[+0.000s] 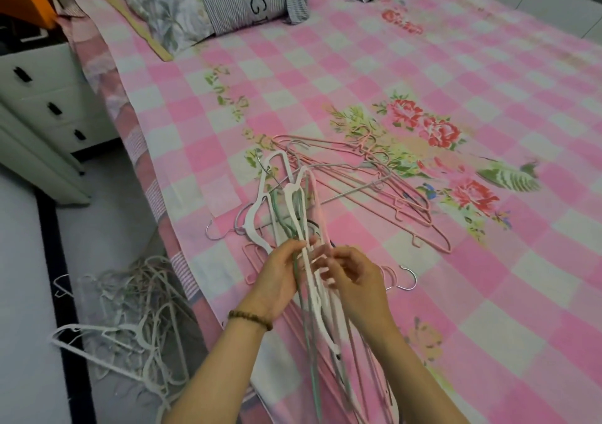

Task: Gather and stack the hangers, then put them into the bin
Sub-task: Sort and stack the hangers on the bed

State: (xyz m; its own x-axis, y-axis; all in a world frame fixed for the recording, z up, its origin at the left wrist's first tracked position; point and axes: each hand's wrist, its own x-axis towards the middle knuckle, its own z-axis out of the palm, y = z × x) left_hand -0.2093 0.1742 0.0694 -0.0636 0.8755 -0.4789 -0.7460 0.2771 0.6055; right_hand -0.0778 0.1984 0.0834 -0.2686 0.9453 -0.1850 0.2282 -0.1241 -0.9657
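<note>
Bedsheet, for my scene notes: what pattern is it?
The bedsheet has pink-and-white checks with flowers; head view.

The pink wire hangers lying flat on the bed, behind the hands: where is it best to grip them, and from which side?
Probably the long straight wires in the middle of the pink wire hangers, where several lie close together. Come from above on the right, with the right hand once free: the held bundle overlaps their left end.

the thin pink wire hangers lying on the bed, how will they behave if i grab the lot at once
Probably untidily: the thin pink wire hangers lie fanned at different angles, overlapping, so hooks may snag and some dangle. They look light and thin, so likely springy rather than floppy. On the pink checked sheet they should slide easily.
</note>
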